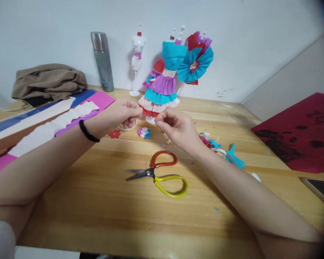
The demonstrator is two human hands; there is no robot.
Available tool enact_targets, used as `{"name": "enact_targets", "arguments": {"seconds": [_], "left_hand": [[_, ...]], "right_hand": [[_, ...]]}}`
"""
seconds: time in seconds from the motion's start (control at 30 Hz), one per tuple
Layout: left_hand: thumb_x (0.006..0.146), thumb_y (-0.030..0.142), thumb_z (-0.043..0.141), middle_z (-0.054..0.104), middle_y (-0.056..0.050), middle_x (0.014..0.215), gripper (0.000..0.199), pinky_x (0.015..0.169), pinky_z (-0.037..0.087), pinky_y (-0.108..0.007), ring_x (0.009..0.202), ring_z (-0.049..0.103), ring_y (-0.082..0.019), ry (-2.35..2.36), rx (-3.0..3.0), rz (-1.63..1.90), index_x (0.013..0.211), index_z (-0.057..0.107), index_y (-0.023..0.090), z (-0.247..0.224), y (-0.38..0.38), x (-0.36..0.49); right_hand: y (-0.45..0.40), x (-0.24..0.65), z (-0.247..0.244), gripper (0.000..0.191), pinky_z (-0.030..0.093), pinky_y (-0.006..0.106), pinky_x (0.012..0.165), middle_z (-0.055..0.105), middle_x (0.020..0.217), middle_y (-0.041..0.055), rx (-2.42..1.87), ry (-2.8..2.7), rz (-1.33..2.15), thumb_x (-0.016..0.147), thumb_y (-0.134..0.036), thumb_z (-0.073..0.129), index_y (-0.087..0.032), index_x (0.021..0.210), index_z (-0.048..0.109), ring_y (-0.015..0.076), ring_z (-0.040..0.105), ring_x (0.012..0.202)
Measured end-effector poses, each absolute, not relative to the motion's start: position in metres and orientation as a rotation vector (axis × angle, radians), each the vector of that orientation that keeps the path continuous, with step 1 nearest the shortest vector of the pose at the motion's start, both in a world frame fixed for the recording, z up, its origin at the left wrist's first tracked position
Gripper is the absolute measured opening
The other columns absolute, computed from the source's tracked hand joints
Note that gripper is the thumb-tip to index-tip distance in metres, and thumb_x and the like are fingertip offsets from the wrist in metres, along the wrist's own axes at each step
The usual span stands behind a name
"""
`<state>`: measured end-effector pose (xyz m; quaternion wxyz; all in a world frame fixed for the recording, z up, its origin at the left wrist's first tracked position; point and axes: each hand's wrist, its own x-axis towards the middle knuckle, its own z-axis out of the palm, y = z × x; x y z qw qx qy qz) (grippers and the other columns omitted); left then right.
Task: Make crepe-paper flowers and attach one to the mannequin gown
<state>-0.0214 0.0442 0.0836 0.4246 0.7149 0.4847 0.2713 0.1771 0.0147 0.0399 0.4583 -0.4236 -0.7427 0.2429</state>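
Both hands are raised over the wooden table in front of a small dress-form mannequin wearing a layered crepe-paper dress (164,84) of turquoise, purple, pale pink and red. My left hand (127,112) is pinched near the left side of the red hem. Opposite it, my right hand (175,126) has thumb and forefinger pressed together. Whatever lies in either pinch is too small to make out. Below them sits a purple, white and blue paper rosette (144,132), with a red paper flower (115,134) to its left. Scissors (156,174) with red and yellow handles lie slightly parted nearer me.
A bare white mannequin (136,57) and a grey flask (102,63) stand by the wall. Paper sheets (104,99) and a brown cloth (48,81) lie left. Turquoise scraps (235,157), a tape roll (220,152), a red bag (302,133) and a phone (320,189) are right.
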Motion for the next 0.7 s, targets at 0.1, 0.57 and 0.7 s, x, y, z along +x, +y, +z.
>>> {"name": "enact_targets", "arguments": {"seconds": [0.1,0.57,0.7], "left_hand": [[0.096,0.029,0.049,0.045,0.001,0.049,0.042,0.049,0.034,-0.023,0.044,0.043,-0.007,1.216,1.699,0.734,0.056,0.046,0.016,0.084,0.049,-0.024],[0.081,0.018,0.058,0.056,0.002,0.059,0.013,0.055,0.030,-0.024,0.057,0.047,-0.010,1.279,2.278,0.574,0.072,0.067,0.014,0.016,0.074,-0.019],[0.082,0.020,0.055,0.061,0.002,0.061,0.019,0.056,0.029,-0.024,0.057,0.047,-0.010,1.172,2.354,0.545,0.071,0.070,0.015,0.002,0.082,-0.017]], "right_hand": [[0.020,0.176,0.036,0.006,0.042,0.030,0.054,0.061,0.070,0.0021,-1.076,-1.745,0.654,0.076,-0.024,0.064,-0.022,0.071,0.063,0.0156,0.052,0.061],[0.043,0.183,0.005,0.023,0.033,0.024,0.046,0.057,0.052,-0.0037,-1.238,-1.502,0.965,0.066,-0.036,0.071,-0.017,0.079,0.070,0.0100,0.047,0.045],[0.040,0.178,-0.003,0.025,0.034,0.022,0.047,0.058,0.055,-0.0047,-1.239,-1.454,1.042,0.067,-0.032,0.069,-0.016,0.087,0.069,0.0093,0.049,0.046]]}}
